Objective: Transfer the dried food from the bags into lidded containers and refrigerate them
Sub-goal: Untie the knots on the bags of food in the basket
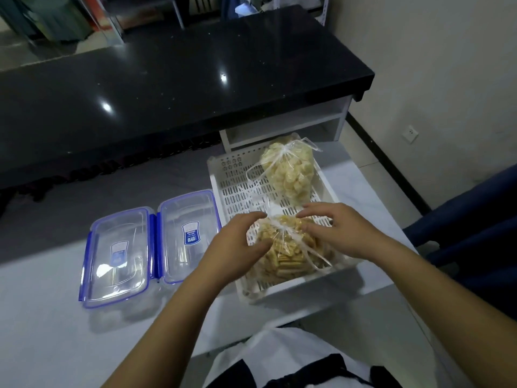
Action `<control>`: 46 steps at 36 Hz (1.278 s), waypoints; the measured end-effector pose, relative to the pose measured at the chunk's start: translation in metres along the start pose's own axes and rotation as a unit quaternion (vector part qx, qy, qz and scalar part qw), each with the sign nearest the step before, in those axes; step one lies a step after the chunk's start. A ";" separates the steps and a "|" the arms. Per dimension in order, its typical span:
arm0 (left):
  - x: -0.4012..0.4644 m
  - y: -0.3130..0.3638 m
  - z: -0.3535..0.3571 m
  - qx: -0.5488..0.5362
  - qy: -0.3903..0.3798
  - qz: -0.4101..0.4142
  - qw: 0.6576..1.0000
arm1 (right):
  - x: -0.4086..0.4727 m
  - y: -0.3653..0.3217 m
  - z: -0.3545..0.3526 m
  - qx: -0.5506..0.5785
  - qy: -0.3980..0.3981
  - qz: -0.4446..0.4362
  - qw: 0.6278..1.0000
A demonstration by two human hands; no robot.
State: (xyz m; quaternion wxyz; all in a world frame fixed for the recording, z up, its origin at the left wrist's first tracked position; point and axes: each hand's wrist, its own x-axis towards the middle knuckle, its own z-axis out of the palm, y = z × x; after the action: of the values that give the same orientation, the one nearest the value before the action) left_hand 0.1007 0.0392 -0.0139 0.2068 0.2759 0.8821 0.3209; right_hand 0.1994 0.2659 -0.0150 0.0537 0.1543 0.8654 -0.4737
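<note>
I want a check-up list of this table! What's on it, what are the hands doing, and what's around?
Surface: white table, bare in front.
Job's things: two tied bags of dried food, near bag and far bag, in a white basket; two lidded boxes, closed, left of it.
Clutter: nothing seen.
Hands: left hand and right hand on the near bag at its knot.
Cables: nothing seen.
Surroundings: black counter, wall socket, blue chair.

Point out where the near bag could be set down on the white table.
Free patches: the white table in front of the two closed lidded containers, and the strip behind them up to the black counter. Crowded: the white perforated tray holds the near bag, the far bag and both hands, left hand and right hand.
</note>
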 end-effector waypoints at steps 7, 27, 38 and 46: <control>0.014 0.029 0.013 0.127 0.036 -0.024 0.991 | 0.017 -0.009 -0.003 -0.094 -0.060 -0.023 0.993; 0.000 0.025 0.029 0.049 0.179 -0.035 0.982 | 0.028 -0.012 -0.008 -0.077 -0.062 -0.125 0.987; -0.019 0.003 0.029 -0.115 0.233 -0.058 0.964 | 0.011 0.031 -0.015 0.071 0.002 -0.136 0.988; -0.002 0.022 0.013 -0.053 0.163 -0.014 0.985 | 0.022 0.017 -0.020 0.074 -0.025 -0.111 0.991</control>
State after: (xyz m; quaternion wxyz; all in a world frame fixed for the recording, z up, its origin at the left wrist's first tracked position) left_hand 0.1173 0.0577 -0.0082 0.0794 0.1963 0.8894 0.4051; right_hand 0.1852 0.2957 -0.0234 0.0108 0.0495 0.8380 -0.5434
